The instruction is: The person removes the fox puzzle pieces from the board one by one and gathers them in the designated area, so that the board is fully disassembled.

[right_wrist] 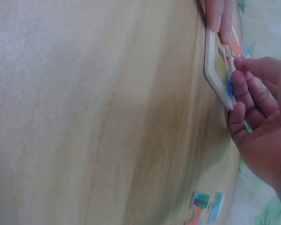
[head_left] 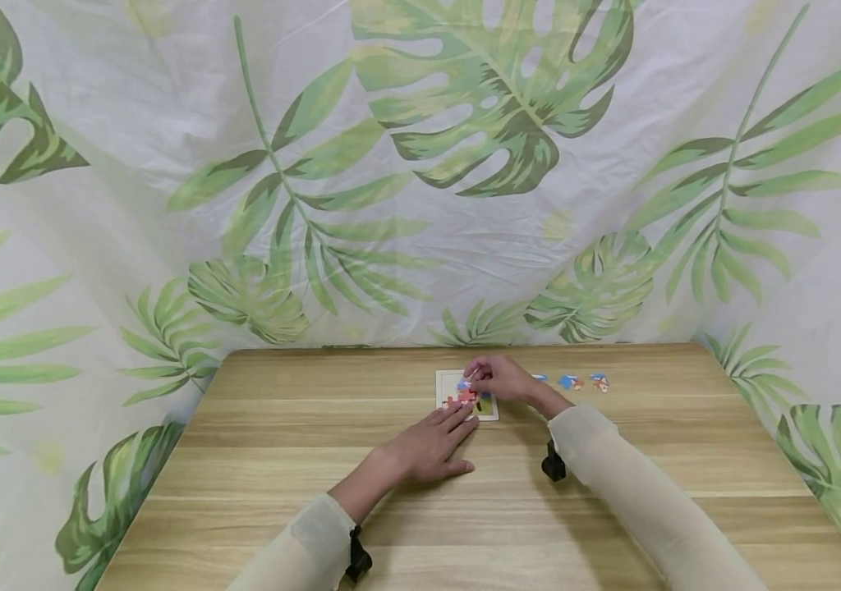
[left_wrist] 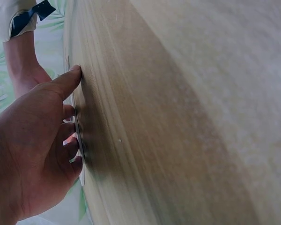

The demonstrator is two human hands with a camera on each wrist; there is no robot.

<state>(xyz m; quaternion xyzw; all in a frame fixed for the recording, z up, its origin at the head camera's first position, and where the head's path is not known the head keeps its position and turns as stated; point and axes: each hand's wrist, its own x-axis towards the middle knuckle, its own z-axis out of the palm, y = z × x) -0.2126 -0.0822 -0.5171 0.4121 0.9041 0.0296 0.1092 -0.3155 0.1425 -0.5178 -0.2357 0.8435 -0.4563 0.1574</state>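
Nearest, pale sleeves (head_left: 302,538) over a wooden worktop (head_left: 258,460). At its far middle, a puzzle board (right_wrist: 209,51), with colourful pieces (head_left: 467,395) inside. Touching the board's near left part, a left hand (head_left: 431,447), fingers outstretched and released. Over its far right part, a right hand (head_left: 498,379), fingers bent; cannot tell whether grasping a piece. Farther right, loose pieces (head_left: 570,382); behind, a leafy curtain (head_left: 465,230).

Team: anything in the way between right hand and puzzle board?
Nothing visible. The right hand is already at the board; the left hand rests fingers on its near-left part, not between them.
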